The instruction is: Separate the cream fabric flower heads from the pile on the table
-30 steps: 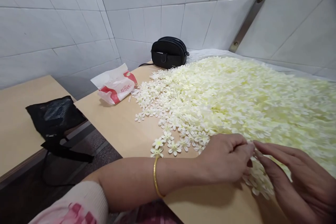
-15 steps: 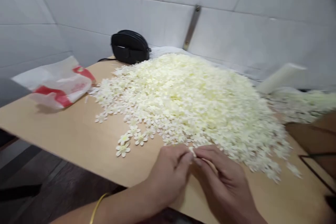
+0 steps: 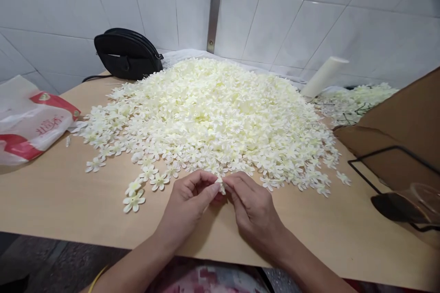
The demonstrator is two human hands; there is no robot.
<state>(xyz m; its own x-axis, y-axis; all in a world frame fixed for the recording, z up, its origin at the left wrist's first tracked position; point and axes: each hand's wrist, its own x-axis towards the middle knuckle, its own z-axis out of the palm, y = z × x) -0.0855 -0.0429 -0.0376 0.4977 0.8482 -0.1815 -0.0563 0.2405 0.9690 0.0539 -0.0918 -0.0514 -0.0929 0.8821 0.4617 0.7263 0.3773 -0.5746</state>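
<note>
Between my fingertips is a small white artificial flower [image 3: 221, 186], partly hidden by them. My left hand [image 3: 192, 199] pinches it from the left, thumb on top. From the right, the thumb and forefinger of my right hand [image 3: 254, 203] close on it as well. Just beyond both hands spreads a big heap of loose white-yellow artificial flowers [image 3: 220, 110] on the wooden table [image 3: 85, 210]. Several single flowers lie apart at the heap's near left, among them a flower [image 3: 134, 201] close to my left hand.
At the back left stands a black bag [image 3: 127, 55]; a white-and-red plastic bag [image 3: 34, 123] lies at the left edge. Right are a white roll [image 3: 325, 77], flowers with dark stems [image 3: 357, 103], a cardboard box [image 3: 405, 119] and sunglasses [image 3: 398, 207]. A metal strip [image 3: 213, 18] is fixed to the tiled wall.
My view has swung to the right, so the heap and bags appear further left and the box and sunglasses show more fully. Both hands keep their pinch on the flower.
</note>
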